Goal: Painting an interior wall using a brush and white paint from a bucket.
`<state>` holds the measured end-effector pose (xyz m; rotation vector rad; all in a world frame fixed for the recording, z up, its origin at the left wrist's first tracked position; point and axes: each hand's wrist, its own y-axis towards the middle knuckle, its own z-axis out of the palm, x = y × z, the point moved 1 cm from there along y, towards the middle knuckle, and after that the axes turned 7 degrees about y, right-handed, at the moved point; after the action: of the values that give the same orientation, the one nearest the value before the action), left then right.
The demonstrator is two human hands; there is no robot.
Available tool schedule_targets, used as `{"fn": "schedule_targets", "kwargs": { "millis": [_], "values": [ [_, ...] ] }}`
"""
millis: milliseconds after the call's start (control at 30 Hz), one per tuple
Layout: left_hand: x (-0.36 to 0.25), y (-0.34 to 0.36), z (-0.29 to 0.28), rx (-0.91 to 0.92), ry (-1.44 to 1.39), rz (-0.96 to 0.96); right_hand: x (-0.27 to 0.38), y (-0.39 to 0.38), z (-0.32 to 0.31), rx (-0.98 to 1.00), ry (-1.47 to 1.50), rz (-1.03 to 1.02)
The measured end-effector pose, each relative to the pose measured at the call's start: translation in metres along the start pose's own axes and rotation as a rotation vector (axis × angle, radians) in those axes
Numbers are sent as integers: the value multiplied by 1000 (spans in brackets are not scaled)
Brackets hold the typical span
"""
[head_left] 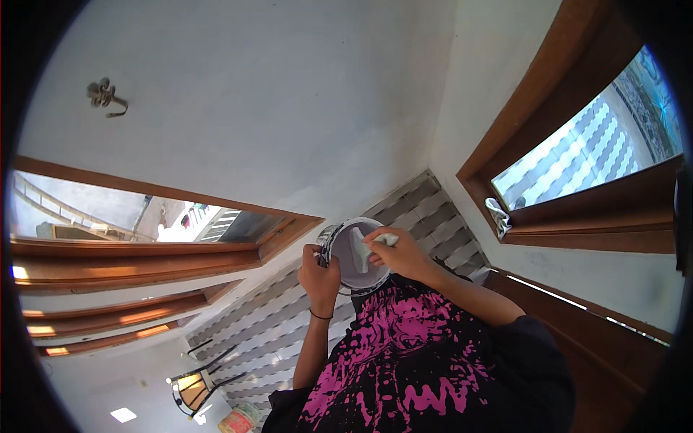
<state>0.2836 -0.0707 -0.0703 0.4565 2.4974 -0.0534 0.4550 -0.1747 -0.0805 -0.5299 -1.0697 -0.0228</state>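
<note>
My left hand [320, 279] grips the left rim of a round paint bucket [332, 235], held in front of my body. Pale whitish paint appears to coat its inside. In my right hand [401, 255] is a paintbrush [359, 251], its pale handle sticking out past my fingers. The brush head is inside the bucket's opening, against or close to the inner wall; whether it touches paint I cannot make out. The bucket's outer side is partly hidden by my left fingers.
A white wall [267, 94] rises ahead, with a metal hook [107, 97] at upper left. Wood-framed windows [173, 195] are at left and right [498, 173]. A white cloth [498, 216] lies on the right sill. A chair [193, 390] and a tub [240, 420] stand lower left.
</note>
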Motion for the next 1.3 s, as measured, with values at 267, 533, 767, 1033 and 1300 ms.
{"fn": "schedule_targets", "kwargs": {
  "millis": [267,533,767,1033,1300],
  "values": [
    [-19,5,8,-13,34,28,-47,38,14,-142,-233,-232],
    [-31,6,19,-78,30,56,-53,57,27,-262,-369,-240],
    [-33,10,28,-73,12,51,-59,78,22,-142,-162,-192],
    [-25,24,11,-117,-26,-27,5,22,-5,0,269,-28],
    [-14,38,7,-41,-262,-132,39,-8,-50,-7,331,-132]
  ]
}}
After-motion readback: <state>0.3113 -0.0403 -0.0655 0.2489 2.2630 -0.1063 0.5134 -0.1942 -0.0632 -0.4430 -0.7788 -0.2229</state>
